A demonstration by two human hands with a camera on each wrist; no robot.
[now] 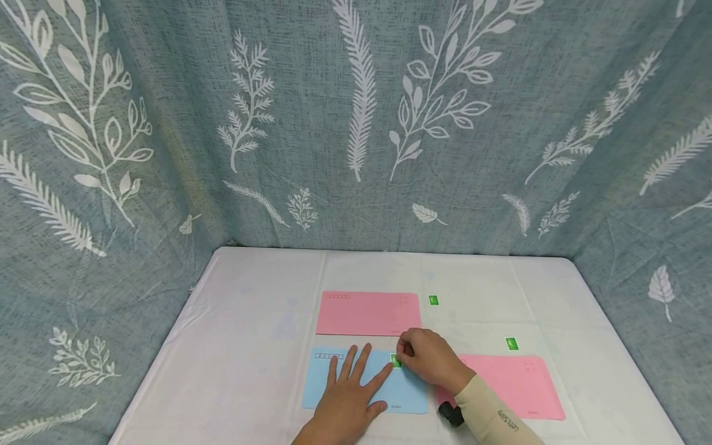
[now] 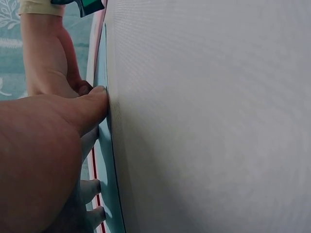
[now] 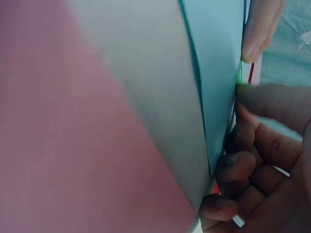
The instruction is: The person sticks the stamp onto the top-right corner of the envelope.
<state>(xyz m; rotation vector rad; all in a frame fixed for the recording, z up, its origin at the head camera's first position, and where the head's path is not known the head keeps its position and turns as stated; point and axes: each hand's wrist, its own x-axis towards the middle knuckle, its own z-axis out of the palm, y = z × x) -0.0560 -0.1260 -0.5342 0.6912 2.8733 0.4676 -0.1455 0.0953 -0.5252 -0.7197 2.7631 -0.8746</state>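
A blue envelope [image 1: 408, 392] lies on the white-covered table. My left hand [image 1: 347, 398] rests on it with straight, spread fingers, and its index fingertip is right at the lower edge of a green stamp [image 1: 395, 360]. That stamp sits near the envelope's upper right corner. From the right, my right hand [image 1: 432, 358] pinches at the stamp's edge with bent fingers. The right wrist view shows the thumb [image 3: 272, 104] right at the stamp's green edge [image 3: 238, 75], the other fingers curled below it. In the left wrist view the left thumb [image 2: 92, 107] lies along the envelope's near edge.
A pink envelope [image 1: 361, 315] lies behind the blue one, and another pink envelope [image 1: 508, 383] is to the right, partly under my right forearm. Two loose green stamps [image 1: 433, 300] lie on the table [image 1: 239, 346]. A patterned curtain [image 1: 311, 123] surrounds the back and sides.
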